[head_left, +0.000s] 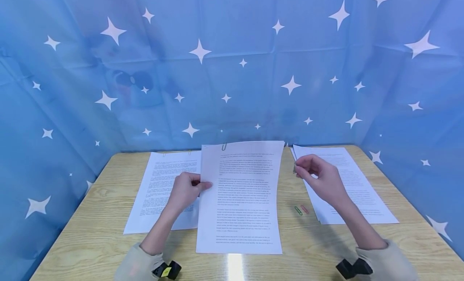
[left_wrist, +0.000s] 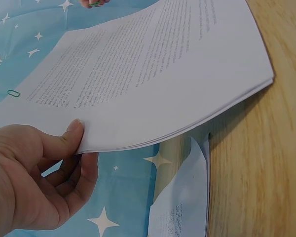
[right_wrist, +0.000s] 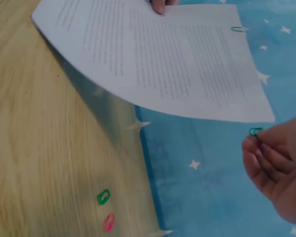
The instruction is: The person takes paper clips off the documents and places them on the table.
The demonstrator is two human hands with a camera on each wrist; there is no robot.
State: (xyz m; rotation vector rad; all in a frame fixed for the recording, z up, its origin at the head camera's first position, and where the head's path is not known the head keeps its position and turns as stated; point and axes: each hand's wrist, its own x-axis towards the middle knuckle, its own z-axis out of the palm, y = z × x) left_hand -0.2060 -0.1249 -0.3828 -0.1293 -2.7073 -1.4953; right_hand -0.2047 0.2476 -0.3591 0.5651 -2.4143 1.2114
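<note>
My left hand [head_left: 186, 191] pinches the left edge of a thin stack of printed sheets [head_left: 246, 200], raised upright above the table, thumb in front and fingers behind. A green paper clip [left_wrist: 13, 93] sits on the top edge of this stack, towards its left corner. To the right of the sheets, my right hand [head_left: 320, 177] pinches another green paper clip [right_wrist: 255, 132] between thumb and fingertips. In the right wrist view that clip is close to the sheets' top right corner but apart from it.
Loose green [head_left: 298, 210] and pink [head_left: 305, 209] paper clips lie on the wooden table [head_left: 90, 232]. One printed stack [head_left: 163, 192] with yellowish clips along its top lies at left, another stack [head_left: 359, 196] at right. A blue star-patterned curtain [head_left: 232, 71] hangs behind.
</note>
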